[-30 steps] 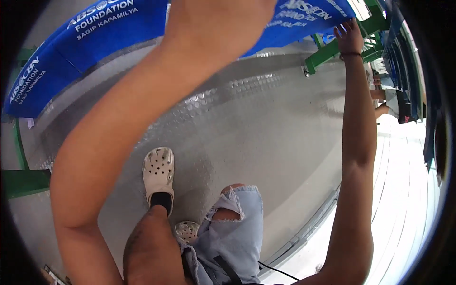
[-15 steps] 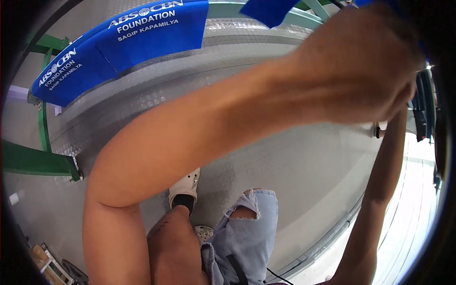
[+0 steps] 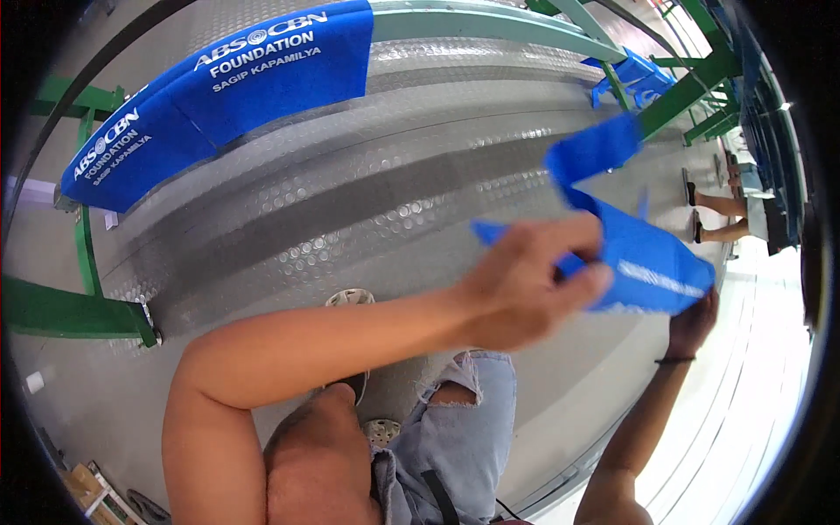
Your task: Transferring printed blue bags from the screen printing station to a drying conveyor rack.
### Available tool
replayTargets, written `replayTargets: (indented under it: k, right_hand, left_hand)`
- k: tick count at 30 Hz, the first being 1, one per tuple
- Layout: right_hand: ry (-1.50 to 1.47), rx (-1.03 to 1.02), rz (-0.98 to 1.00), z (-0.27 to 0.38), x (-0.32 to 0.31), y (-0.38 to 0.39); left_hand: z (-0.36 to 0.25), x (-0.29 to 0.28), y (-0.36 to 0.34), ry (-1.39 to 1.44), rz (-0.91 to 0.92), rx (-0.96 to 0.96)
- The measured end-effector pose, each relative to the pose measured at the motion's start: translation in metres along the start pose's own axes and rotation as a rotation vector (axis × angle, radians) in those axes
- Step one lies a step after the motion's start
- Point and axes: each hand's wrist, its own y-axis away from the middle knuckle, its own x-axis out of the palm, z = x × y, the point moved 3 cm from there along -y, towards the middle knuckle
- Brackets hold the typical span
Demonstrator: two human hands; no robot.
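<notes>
A piece of blue fabric with white print (image 3: 643, 245), folded and with loose strips, is held between my two hands at the right of the view. My left hand (image 3: 538, 280) has curled fingers on its near left part. Lower right, my right hand (image 3: 694, 317) grips the fabric's far corner, its fingers partly hidden underneath. Another long blue printed piece (image 3: 271, 109) hangs over a rail at the upper left, apart from my hands.
A pale green rail (image 3: 481, 26) crosses the top, with green frames (image 3: 66, 306) at both sides and more blue fabric (image 3: 647, 79) at upper right. Another person's legs (image 3: 722, 208) show at the right edge. Cardboard (image 3: 85, 481) lies lower left; my clogs (image 3: 350, 297) stand on the grey floor.
The right-hand blue piece has come off the upper rail, exposing it, and moved down toward me in my hands. My left arm swung right, then lowered; my right hand came down too.
</notes>
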Motion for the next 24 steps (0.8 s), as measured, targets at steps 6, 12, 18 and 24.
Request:
replayTargets:
  k: [6, 12, 18, 24]
  right_hand:
    - [-0.182, 0.39, 0.483, -0.089, 0.112, -0.079]
    - [-0.389, 0.387, 0.793, -0.092, 0.187, -0.133]
    - [-0.348, 0.477, 0.842, -0.101, 0.233, -0.141]
    - [-0.167, 0.552, 0.86, -0.117, 0.233, -0.165]
  left_hand:
    - [0.031, -0.092, 0.013, 0.277, -0.218, -0.194]
    - [0.024, -0.137, 0.016, 1.196, -0.326, -0.428]
    - [0.033, -0.168, 0.004, 0.786, -0.255, -0.39]
    - [0.052, -0.206, -0.008, 0.889, -0.204, -0.28]
